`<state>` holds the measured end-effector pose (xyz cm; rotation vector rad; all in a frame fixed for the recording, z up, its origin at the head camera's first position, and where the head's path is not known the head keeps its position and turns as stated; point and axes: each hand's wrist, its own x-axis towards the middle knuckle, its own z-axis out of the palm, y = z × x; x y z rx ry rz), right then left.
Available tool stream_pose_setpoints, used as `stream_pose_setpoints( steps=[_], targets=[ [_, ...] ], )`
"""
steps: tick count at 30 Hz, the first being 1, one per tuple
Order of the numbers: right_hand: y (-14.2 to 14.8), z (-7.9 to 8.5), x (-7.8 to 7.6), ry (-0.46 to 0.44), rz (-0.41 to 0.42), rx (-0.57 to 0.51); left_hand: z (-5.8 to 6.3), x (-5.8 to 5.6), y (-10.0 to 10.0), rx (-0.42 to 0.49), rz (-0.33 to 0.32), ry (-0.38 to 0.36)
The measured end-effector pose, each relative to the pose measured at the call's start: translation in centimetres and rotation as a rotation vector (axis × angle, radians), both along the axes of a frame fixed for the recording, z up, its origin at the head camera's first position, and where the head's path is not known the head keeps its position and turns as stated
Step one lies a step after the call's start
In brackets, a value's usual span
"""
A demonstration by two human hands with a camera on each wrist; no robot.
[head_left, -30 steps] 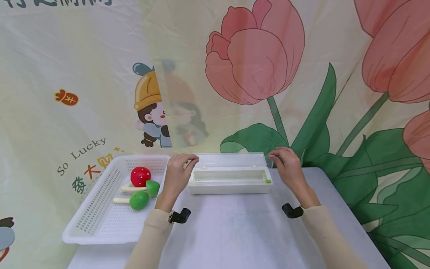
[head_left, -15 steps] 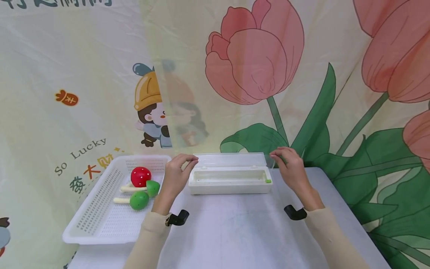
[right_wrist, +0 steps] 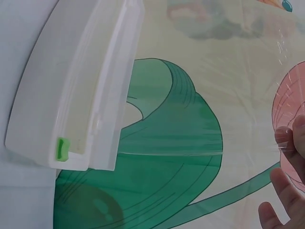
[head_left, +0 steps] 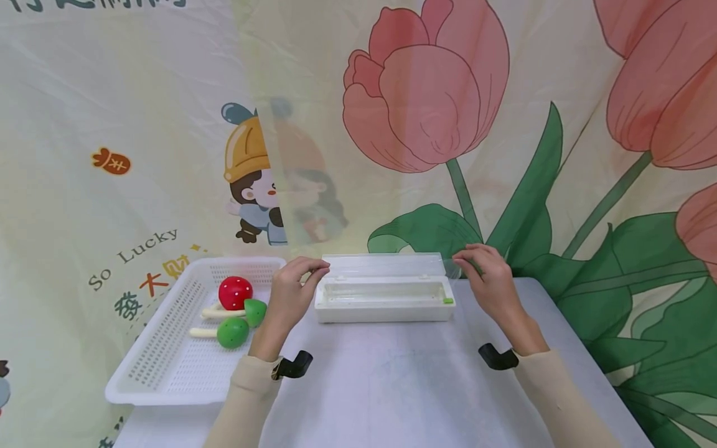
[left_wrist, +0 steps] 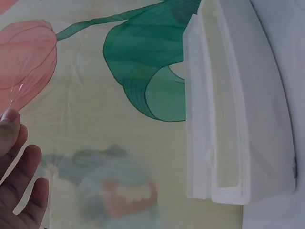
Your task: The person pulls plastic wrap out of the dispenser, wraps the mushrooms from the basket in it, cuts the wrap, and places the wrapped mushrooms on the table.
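- Film (head_left: 386,264), a clear sheet of cling wrap, stretches between both hands just behind the dispenser (head_left: 384,300), a long white box with its lid (head_left: 384,265) tipped back, in the head view.
- Left hand (head_left: 292,294) pinches the film's left edge between thumb and forefinger at the box's left end; right hand (head_left: 488,281) pinches the right edge at the right end.
- Box sits mid-table (head_left: 392,386); a white basket (head_left: 168,367) lies to its left, holding a red toy (head_left: 234,292) and two green toys (head_left: 232,333) on pale stems.
- Left wrist view: the sheet shows only as a faint glint over the tulip backdrop (left_wrist: 95,119); fingertips (left_wrist: 10,125) sit at the frame's edge, the pinch itself out of view. The open box (left_wrist: 238,119) lies well apart from them.
- Right wrist view: creased film (right_wrist: 286,138) gleams by the fingers (right_wrist: 286,191) at the right edge; the grip is not clear here. The box (right_wrist: 71,95) shows its green slider (right_wrist: 61,149) at the near end.
- Step in hand, as I judge it: drawing a length of film out, held taut.
- Next move likely calls for an even pull from both hands, keeping the sheet flat so it does not cling to itself, then closing the lid and running the slider to cut.
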<state>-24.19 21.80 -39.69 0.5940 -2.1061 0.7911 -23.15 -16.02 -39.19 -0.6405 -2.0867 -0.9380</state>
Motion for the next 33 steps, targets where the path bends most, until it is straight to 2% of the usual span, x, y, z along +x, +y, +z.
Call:
stream_pose_setpoints(
  steps=[10, 19, 29, 33],
  targets=[
    [0.0, 0.8, 0.4, -0.020, -0.019, 0.030, 0.4, -0.1, -0.1, -0.005, 0.000, 0.026],
    [0.4, 0.9, 0.6, 0.042, 0.007, 0.034, 1.0, 0.4, 0.0, -0.021, -0.017, 0.059],
    [0.5, 2.0, 1.0, 0.073, 0.032, 0.020, 1.9, 0.5, 0.0, -0.030, -0.010, 0.101],
    [0.5, 2.4, 1.2, 0.092, 0.042, 0.018, 2.0, 0.8, -0.1, -0.002, -0.009, 0.120]
  ],
)
